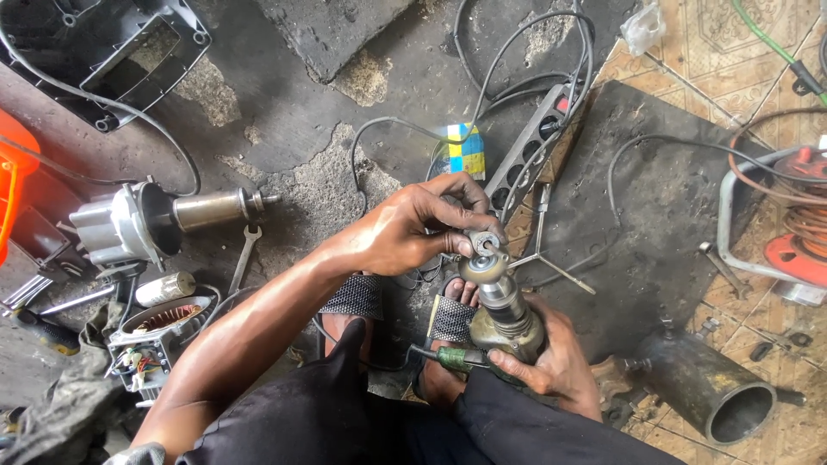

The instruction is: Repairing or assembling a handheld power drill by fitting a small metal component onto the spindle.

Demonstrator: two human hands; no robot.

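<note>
My right hand (551,357) grips the lower body of a greasy metal rotor shaft (504,310) and holds it upright above my sandalled feet. A green-handled screwdriver (457,357) lies under that hand, against its fingers. My left hand (422,226) reaches across from the left, and its fingertips pinch a small round bearing (485,244) at the top end of the shaft.
A motor housing with its shaft (164,220), a spanner (244,258) and a stator with copper windings (159,331) lie at the left. A power strip (534,146) and cables run behind. A metal cylinder (711,387) sits at the lower right, a cable reel (792,224) at the right edge.
</note>
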